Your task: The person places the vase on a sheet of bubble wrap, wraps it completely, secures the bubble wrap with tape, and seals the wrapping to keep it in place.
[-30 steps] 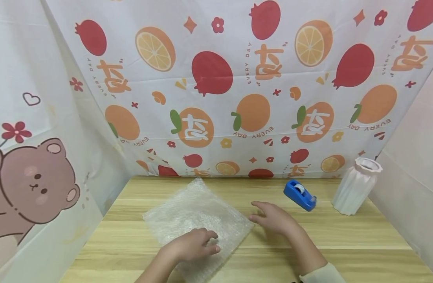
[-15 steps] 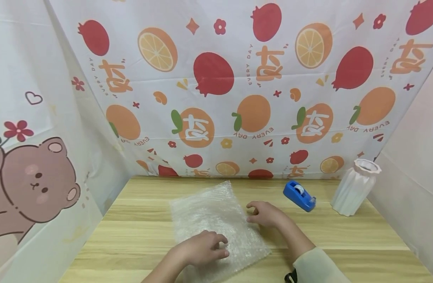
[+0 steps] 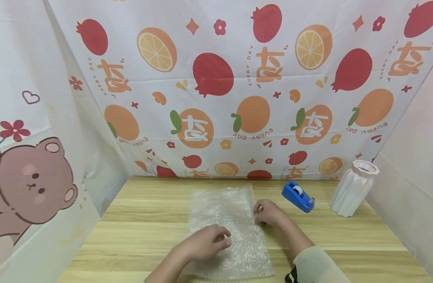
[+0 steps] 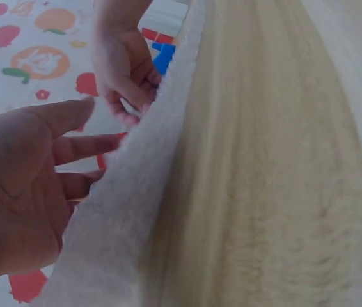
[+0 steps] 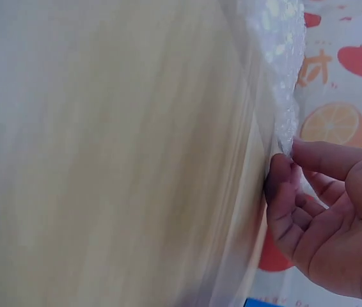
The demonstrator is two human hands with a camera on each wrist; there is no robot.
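Observation:
A clear sheet of bubble wrap point(image 3: 227, 208) lies on the wooden table, its long sides running away from me. My right hand point(image 3: 269, 212) is at the sheet's right edge; in the right wrist view that hand point(image 5: 334, 217) pinches the edge of the bubble wrap point(image 5: 280, 70) between thumb and fingers. Over the near left part of the sheet is my left hand point(image 3: 209, 241), fingers loosely bent. Seen from the left wrist, the left hand point(image 4: 34, 166) has its thumb and fingers apart, some fingertips close against the bubble wrap point(image 4: 130, 185); whether they press it I cannot tell.
A blue tape dispenser point(image 3: 298, 196) stands beyond my right hand. Farther right is a white and pinkish pleated vase point(image 3: 354, 190). The wooden table point(image 3: 131, 232) ends at a fruit-printed cloth point(image 3: 216, 118) behind, with a bear-printed cloth point(image 3: 36, 184) at the left.
The bubble wrap has turned from a diamond position to nearly straight and shifted right. My right hand has gone from spread fingers beside the sheet to pinching its right edge.

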